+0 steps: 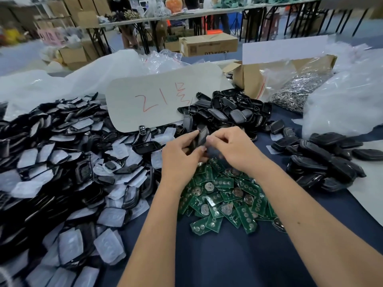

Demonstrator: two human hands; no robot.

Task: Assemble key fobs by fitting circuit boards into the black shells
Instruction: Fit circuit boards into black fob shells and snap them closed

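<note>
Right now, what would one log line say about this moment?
step: fitting shell | left hand: holds black shell | right hand: pinches it | circuit boards: piled below

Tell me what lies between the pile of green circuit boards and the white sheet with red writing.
In the head view, both hands sit there: the left hand and right hand grip a black shell over the circuit boards, with the white sheet behind.

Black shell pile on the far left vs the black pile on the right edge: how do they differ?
The left pile is far bigger and sprawls wide; the right pile is small and compact. The left pile mixes open black frames with translucent white pads; the right pile shows only closed, all-black pieces. Both lie loose on the dark blue table cover.
</note>
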